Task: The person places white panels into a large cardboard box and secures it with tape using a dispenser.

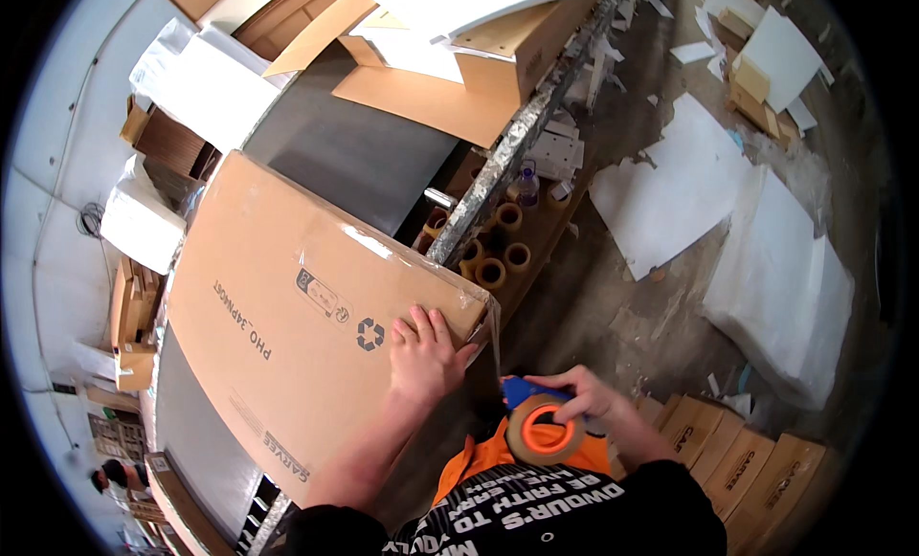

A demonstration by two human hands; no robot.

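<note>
1. Flat brown cardboard box, lying on the grey metal workbench, is pressed at its near corner by the flat, open left hand.
2. An orange-and-blue tape dispenser is gripped by the right hand.
3. Clear tape could wrinkle if the pressure slips.
4. White foam sheets litter the dirty floor.
</note>
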